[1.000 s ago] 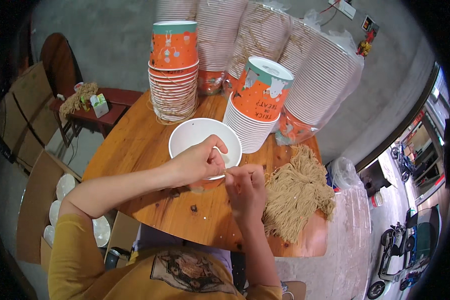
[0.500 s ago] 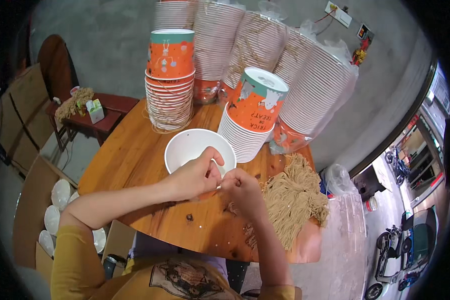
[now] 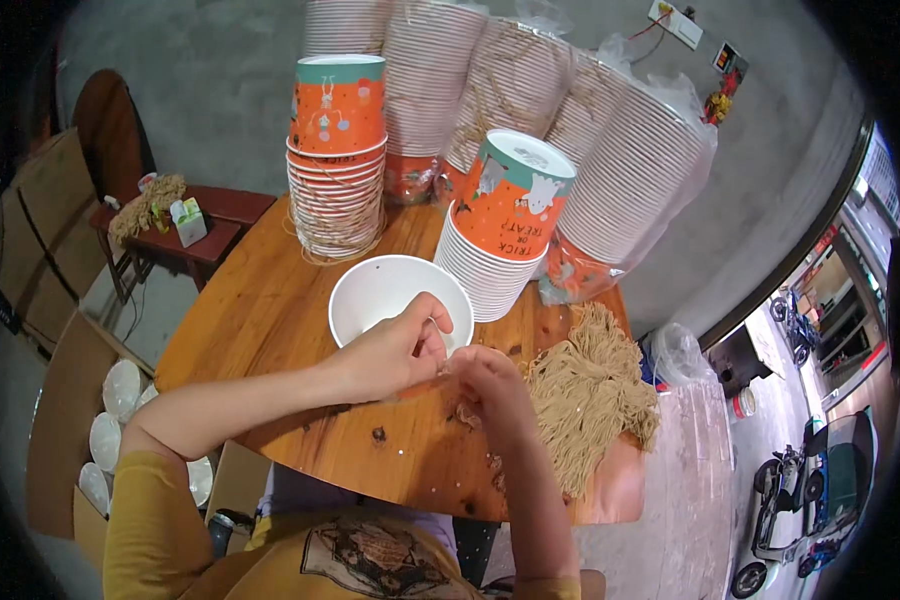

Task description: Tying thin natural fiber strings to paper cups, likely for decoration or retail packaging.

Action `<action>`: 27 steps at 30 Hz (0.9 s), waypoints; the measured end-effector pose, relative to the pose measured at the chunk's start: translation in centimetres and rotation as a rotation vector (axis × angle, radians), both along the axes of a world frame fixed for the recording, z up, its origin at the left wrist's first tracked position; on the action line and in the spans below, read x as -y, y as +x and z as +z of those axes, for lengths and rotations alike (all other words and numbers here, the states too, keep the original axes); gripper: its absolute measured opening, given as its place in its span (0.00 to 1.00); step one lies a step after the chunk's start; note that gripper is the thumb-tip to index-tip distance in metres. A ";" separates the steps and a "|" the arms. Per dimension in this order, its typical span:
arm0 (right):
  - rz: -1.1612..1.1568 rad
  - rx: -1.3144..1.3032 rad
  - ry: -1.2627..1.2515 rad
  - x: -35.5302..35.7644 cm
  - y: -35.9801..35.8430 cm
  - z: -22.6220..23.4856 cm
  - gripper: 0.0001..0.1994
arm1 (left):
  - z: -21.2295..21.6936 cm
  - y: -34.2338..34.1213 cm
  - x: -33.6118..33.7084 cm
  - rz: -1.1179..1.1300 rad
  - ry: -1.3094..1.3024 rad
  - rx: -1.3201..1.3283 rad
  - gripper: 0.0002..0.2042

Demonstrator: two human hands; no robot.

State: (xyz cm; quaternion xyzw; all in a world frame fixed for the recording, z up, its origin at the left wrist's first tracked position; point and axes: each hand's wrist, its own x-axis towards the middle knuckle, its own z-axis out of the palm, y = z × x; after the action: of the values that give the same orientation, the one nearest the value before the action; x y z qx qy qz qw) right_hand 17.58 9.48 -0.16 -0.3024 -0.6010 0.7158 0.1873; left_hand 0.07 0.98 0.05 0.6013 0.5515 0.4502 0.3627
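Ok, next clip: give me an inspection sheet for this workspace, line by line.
Surface: round wooden table, small dark specks near the front edge.
Job's things: white bowl open side up; heap of tan twine at the right; what the fingers pinch is too small to tell.
Clutter: stacks of orange paper cups tied with twine, more sleeved stacks behind.
Hands: left hand and right hand meet fingertip to fingertip at the bowl's near rim.
Cables: wall cable at a socket.
Surroundings: concrete floor, cardboard boxes with white lids, dark side table.

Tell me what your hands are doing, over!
Left hand and right hand pinched together at white bowl rim. What they pinch too small to tell. Twine bundle beside right hand.
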 end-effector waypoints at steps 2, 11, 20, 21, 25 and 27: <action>-0.024 -0.019 -0.063 0.0 0.1 0.2 0.09 | -0.1 0.1 -0.1 0.003 0.061 -0.026 0.16; -0.191 -0.151 0.508 1.6 -0.4 -1.7 0.04 | 0.1 0.2 -0.2 0.011 0.027 -0.011 0.15; -0.214 -0.151 0.131 2.0 -0.3 -0.2 0.05 | 0.0 -0.3 -0.3 -0.012 -0.022 0.073 0.14; -0.233 -0.164 0.140 2.2 -0.4 -0.2 0.04 | 0.2 -0.3 -0.3 -0.014 -0.044 0.103 0.14; -0.245 -0.294 0.474 1.8 -0.3 -2.4 0.02 | 0.8 -0.1 -0.3 -0.026 -0.102 0.128 0.15; -0.240 -0.192 0.561 2.1 -0.6 -2.6 0.01 | 0.8 -0.4 -0.5 -0.014 -0.119 0.148 0.15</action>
State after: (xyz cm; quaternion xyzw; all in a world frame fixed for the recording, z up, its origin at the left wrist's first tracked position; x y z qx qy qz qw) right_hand 17.02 7.41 -2.72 -0.2387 -0.7147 0.5201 0.4021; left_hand -0.30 1.46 0.86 0.5476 0.5450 0.4571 0.4407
